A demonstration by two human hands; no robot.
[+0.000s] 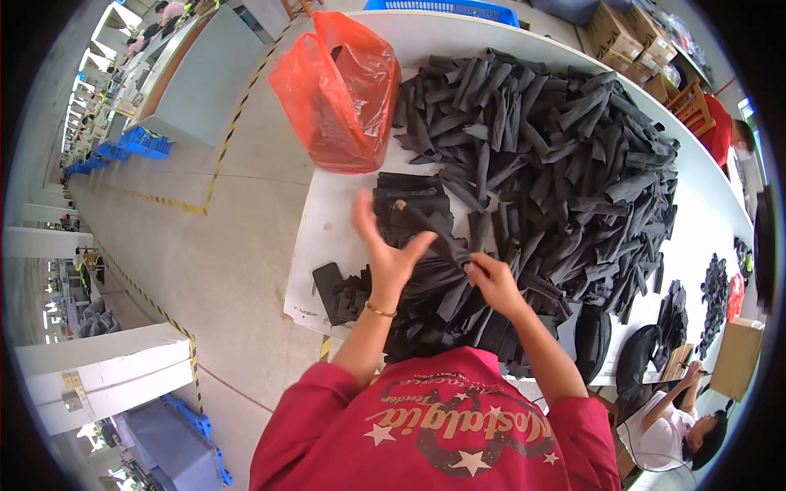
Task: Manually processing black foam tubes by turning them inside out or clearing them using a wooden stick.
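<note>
1. Black fabric strip [434, 231] stretched above white tabletop [327, 221], beside the big strip pile [557, 155].
2. Right hand [491, 278]: grip pinched on strip's end.
3. Left hand [389, 250]: grip open, fingers spread, touching the strip.
4. Red plastic bag [340, 94] behind.

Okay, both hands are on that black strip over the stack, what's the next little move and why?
Probably lay the black strip flat on the small stack beyond it. The right hand pinches its near end, the left hand is open with the thumb at its middle, and its far end already points over that stack, apart from the big loose pile.
</note>
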